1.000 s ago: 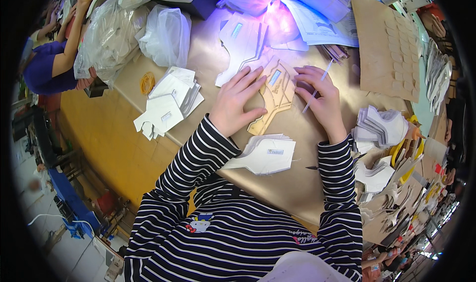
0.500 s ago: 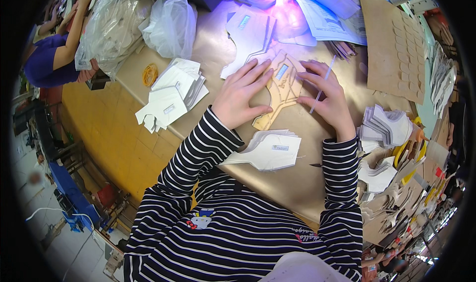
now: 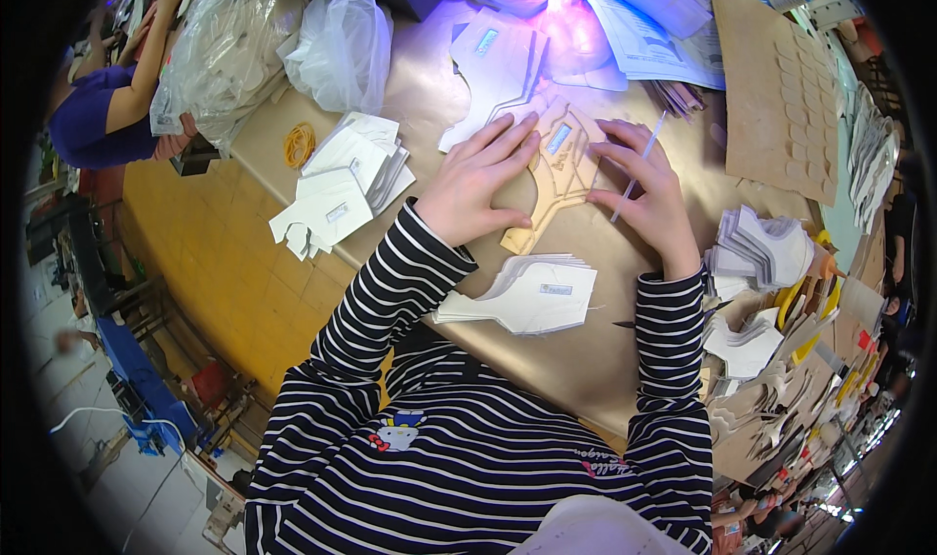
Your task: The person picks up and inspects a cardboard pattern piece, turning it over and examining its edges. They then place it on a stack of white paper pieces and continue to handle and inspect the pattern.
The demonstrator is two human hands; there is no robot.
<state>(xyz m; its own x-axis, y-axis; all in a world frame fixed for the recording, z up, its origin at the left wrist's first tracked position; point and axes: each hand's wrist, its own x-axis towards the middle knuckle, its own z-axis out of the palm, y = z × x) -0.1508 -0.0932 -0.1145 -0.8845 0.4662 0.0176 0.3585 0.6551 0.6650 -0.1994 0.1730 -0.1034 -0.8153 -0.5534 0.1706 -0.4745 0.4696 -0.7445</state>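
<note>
A tan pattern template [image 3: 560, 169] with slots and a small label lies on the table in front of me. My left hand [image 3: 476, 182] rests along its left side, fingers stretched and thumb spread near its lower end. At the right edge, my right hand [image 3: 639, 186] touches the template with its fingertips while holding a thin, pale, pen-like stick [image 3: 631, 180] slanted across the fingers. Just below the template lies a stack of white cut pieces [image 3: 532, 296] with a label on top. Whatever lies beneath the template is hard to make out.
More labelled white piles lie at left [image 3: 337, 199] and beyond my left hand [image 3: 496, 62]. A rubber-band bundle [image 3: 300, 145], plastic bags [image 3: 339, 52], brown cardboard [image 3: 771, 96] and cut pieces at right [image 3: 759, 247] surround the workspace. A person in purple [image 3: 98, 116] stands far left.
The whole view has shifted very slightly. Both hands stay at the template's sides, and the stick remains in my right hand.
</note>
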